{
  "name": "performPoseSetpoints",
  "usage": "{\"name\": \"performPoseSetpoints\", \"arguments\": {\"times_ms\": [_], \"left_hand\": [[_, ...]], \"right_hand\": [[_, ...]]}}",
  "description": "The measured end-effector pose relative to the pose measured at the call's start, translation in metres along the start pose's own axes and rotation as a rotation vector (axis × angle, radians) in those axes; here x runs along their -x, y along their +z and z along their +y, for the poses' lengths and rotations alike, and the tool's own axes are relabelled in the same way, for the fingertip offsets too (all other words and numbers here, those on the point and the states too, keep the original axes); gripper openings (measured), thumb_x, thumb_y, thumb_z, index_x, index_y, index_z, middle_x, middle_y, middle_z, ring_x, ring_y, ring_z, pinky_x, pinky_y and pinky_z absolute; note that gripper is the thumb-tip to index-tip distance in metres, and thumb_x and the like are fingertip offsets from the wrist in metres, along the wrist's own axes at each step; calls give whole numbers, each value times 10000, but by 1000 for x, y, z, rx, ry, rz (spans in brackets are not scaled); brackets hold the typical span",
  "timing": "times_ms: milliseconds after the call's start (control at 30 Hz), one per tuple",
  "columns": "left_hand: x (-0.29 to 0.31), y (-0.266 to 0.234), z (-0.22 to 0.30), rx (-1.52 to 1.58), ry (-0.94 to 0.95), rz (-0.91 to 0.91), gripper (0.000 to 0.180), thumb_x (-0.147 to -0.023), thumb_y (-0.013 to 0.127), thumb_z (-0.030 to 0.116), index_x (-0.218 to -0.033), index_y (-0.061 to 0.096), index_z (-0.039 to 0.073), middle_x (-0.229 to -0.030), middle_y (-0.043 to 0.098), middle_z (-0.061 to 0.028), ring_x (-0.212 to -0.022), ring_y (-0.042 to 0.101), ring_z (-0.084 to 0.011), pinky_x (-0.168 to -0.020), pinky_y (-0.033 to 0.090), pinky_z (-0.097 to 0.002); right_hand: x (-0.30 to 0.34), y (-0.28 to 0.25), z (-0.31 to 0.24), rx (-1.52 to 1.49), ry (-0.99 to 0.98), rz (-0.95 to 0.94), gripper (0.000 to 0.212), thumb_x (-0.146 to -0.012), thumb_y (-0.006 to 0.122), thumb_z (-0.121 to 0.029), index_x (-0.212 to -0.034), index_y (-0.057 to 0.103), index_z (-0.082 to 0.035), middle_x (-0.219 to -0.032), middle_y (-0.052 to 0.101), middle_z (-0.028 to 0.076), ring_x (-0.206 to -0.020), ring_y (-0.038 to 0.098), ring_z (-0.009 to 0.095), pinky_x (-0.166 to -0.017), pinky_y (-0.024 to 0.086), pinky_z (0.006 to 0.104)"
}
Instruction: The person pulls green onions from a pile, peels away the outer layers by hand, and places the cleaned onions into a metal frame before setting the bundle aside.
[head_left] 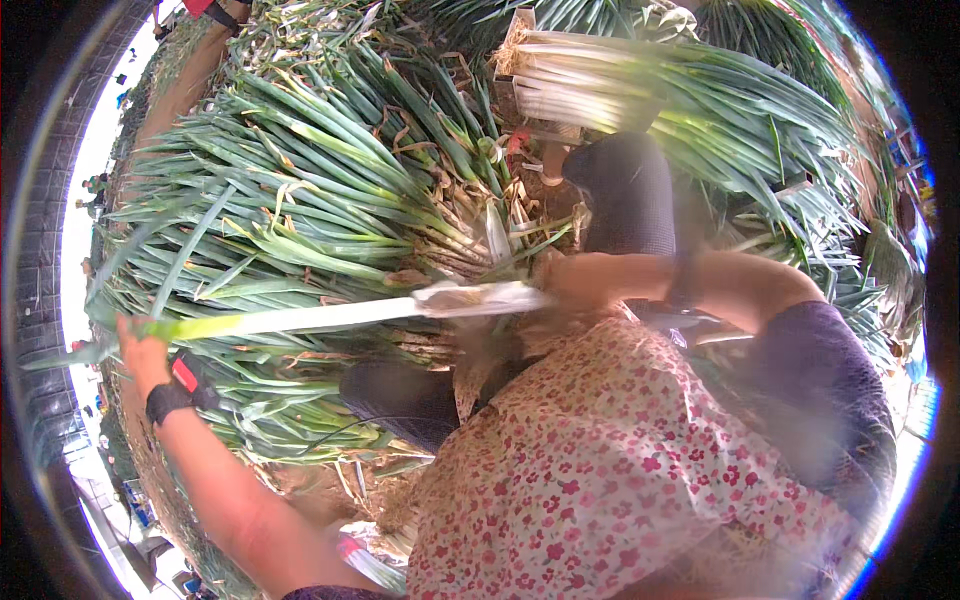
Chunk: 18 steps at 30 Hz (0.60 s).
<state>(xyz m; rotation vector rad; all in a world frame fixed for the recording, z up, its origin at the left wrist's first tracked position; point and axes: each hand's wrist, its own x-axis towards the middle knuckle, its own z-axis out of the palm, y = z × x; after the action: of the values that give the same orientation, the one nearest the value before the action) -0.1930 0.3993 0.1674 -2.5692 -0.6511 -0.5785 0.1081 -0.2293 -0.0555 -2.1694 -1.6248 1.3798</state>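
Note:
A long green onion (330, 316) stretches across in front of me, its white shaft toward the right and its green leaves toward the left. Around the leaf end, my left hand (143, 352) is closed. My right hand (580, 279) is at the root end, blurred, its fingers seemingly closed there; the tip is hidden. Pale, loose outer skin (480, 299) bunches around the shaft just left of that hand. Beneath and beyond lies a big heap of unpeeled green onions (310, 190), their brownish root ends pointing to the right.
At the upper right, green onions with clean white shafts (590, 80) lie stacked on a box-like support, roots to the left. My dark-clad knees (628, 190) flank the work, and a floral apron (590, 450) covers my lap. Dry leaf scraps (360, 480) litter the soil.

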Motion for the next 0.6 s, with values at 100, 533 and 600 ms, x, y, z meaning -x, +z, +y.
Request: {"name": "performPoseSetpoints", "arguments": {"times_ms": [100,533,600], "left_hand": [[14,-28,-57,-713,240,-260,432,-773,588,162,-1158,479,-1,-979,537,-121,-963,518,-292,-827,444,-342],[5,-18,26,-20,-199,144,342,-849,489,104,-1172,457,-2,-811,530,-65,-746,524,-150,-677,452,-267],[14,-46,11,-83,-92,161,269,-851,528,164,-1069,535,7,-763,542,-56,-698,535,-177,-622,454,-277]], "right_hand": [[43,19,46,69,140,-74,445,-735,609,-279,-1108,535,-48,-929,607,200,-862,586,368,-773,455,420],[-52,-89,-93,-973,-765,-18,601,-900,349,-496,-1288,395,-39,-1320,406,92,-1210,354,200,-1034,243,317],[-86,-50,-96,-993,-1011,-31,606,-899,334,-509,-1273,418,-40,-1303,415,104,-1186,366,177,-987,312,300]]}}
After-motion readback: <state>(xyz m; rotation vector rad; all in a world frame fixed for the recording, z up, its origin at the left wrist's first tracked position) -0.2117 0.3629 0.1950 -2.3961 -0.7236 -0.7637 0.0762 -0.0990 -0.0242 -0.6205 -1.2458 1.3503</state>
